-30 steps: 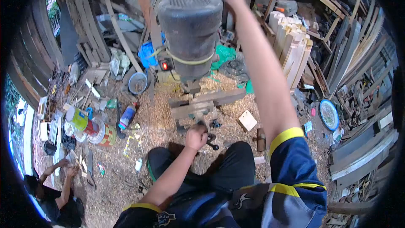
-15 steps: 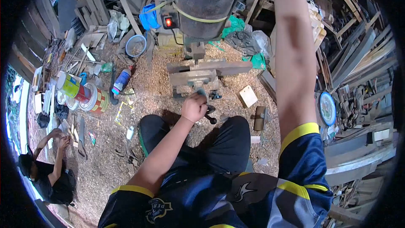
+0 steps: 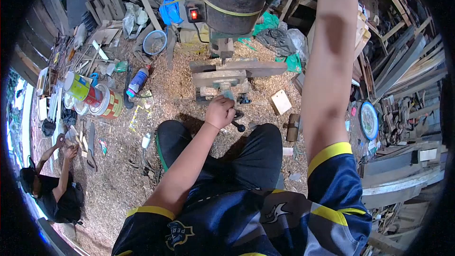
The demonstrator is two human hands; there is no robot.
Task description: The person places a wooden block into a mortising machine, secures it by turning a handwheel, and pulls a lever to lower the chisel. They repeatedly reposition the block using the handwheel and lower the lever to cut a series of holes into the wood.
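My left hand (image 3: 220, 112) is closed round the crank handle (image 3: 241, 127) of a vise, whose black knob sticks out below the fingers. The metal vise (image 3: 220, 77) stands on the shavings in front of my knees. A long wooden piece (image 3: 265, 69) lies across its far side, extending to the right. Above it hangs the chuck (image 3: 222, 47) of a drill press, under a big dark housing (image 3: 232, 2) with a lit red switch (image 3: 194, 14). My right forearm (image 3: 332, 57) stretches up past the top edge, so that hand is out of sight.
A pale wood block (image 3: 281, 102) lies right of the vise. To the left are a bottle (image 3: 138, 81), stacked paint buckets (image 3: 110, 103) and a handsaw (image 3: 91, 147). Another person (image 3: 52, 189) sits at lower left, handling something small. Timber (image 3: 398, 71) is piled on the right.
The view has tilted slightly, so the machine and vise appear higher in the picture. My left hand keeps its hold on the handle. The other person's hands have shifted a little.
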